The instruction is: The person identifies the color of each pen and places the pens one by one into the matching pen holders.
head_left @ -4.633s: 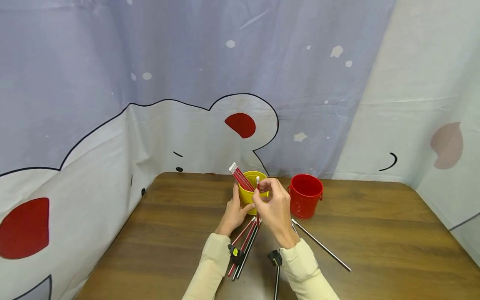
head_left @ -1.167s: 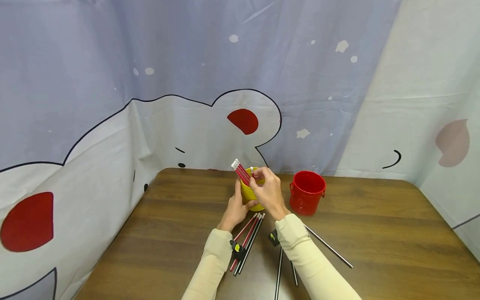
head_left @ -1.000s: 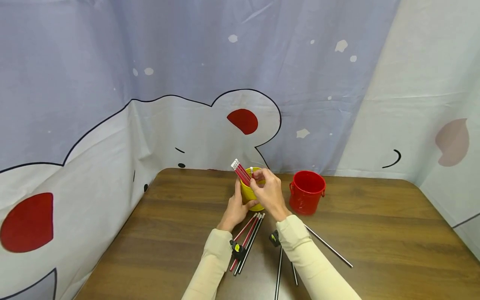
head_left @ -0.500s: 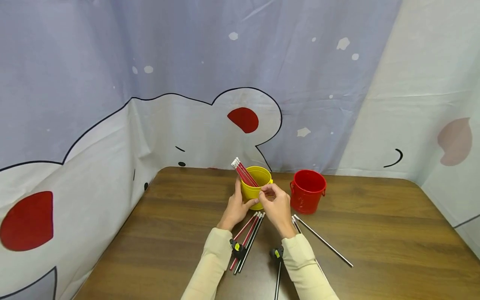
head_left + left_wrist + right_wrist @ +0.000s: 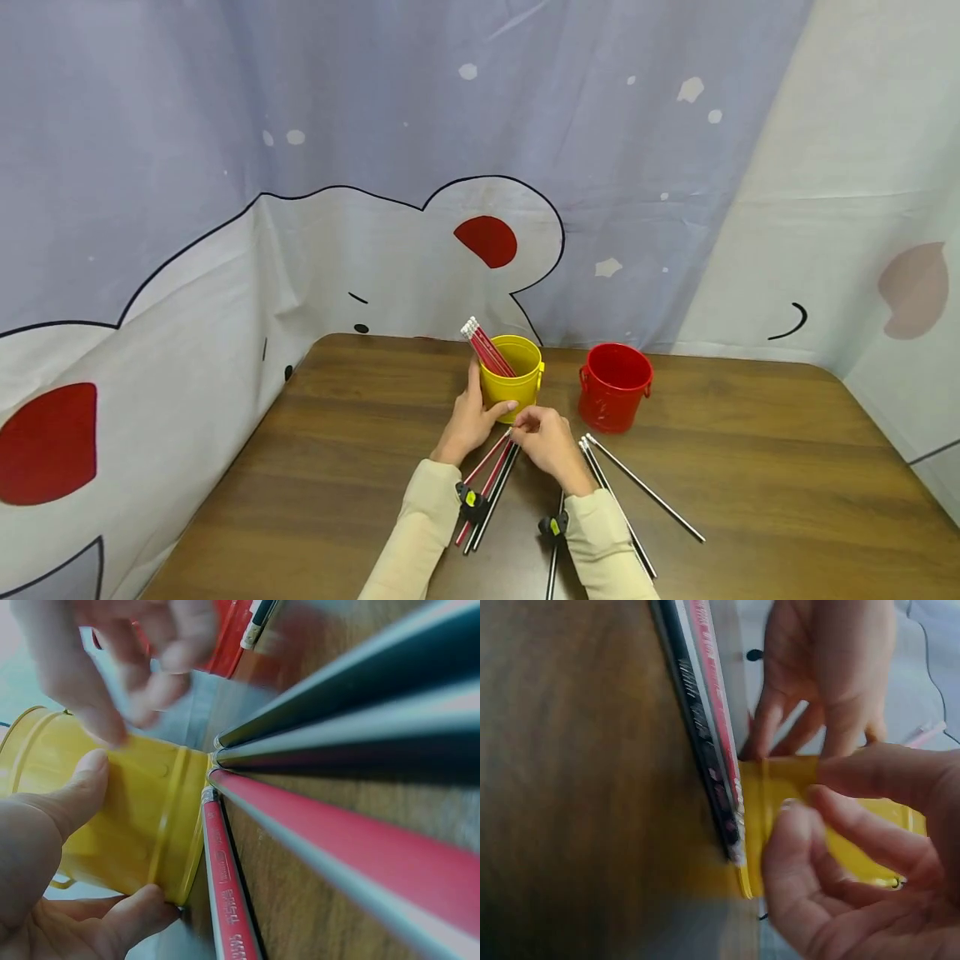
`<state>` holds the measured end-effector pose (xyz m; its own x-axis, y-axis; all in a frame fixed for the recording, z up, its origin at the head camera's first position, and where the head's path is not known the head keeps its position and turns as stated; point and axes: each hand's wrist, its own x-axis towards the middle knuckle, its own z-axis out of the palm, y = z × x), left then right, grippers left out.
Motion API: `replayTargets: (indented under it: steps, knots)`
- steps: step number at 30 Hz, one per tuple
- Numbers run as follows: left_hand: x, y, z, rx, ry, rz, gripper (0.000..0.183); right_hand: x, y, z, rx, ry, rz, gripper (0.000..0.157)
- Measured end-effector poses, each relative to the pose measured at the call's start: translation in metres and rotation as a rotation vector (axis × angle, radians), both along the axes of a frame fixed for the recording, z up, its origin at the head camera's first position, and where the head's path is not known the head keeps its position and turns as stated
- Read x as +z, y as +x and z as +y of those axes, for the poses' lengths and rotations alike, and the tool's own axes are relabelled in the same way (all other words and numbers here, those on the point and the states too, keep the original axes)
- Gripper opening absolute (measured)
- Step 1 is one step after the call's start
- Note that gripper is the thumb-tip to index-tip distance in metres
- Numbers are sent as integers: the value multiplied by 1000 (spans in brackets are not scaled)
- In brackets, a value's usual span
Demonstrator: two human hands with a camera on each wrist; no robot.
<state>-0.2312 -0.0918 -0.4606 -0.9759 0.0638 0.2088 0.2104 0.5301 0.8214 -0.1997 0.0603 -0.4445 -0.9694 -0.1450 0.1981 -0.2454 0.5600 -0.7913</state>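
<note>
In the head view, a small yellow bucket stands at the back of the table, with several red, white-tipped pencils leaning on its left rim. My left hand holds the bucket's near left side between thumb and fingers. Just in front of it, my right hand hovers over the white ends of a fanned group of pencils. That group has red pencils and black pencils, seen close up in the left wrist view. Thumb and fingers of the right hand are bent and apart, with nothing visible between them.
A red bucket stands right of the yellow one. Several more black pencils lie on the right, partly under the right forearm. A printed cloth hangs behind the wooden table.
The right hand lowered a red pencil into the yellow bucket and let it go. Then it came down toward the pencils on the table. The left hand stayed on the bucket.
</note>
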Motion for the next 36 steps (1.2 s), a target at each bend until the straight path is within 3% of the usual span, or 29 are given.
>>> replayTargets:
  steps: [4, 8, 18, 22, 28, 36]
  knots:
    - [0, 1, 0, -1, 12, -2, 97, -5, 4, -6, 59, 132, -68, 7]
    - [0, 1, 0, -2, 11, -4, 97, -7, 7, -12, 63, 195, -99, 10]
    - [1, 2, 0, -12, 1, 3, 98, -8, 8, -19, 9, 243, -135, 23]
    - [1, 1, -1, -13, -7, 17, 98, -8, 9, -24, -54, 293, -131, 30]
    - [1, 1, 0, -12, -6, 17, 97, -6, 12, -29, -134, 364, -155, 28]
    - [2, 2, 0, -9, 7, -6, 99, -4, 15, -31, -133, 378, -202, 31]
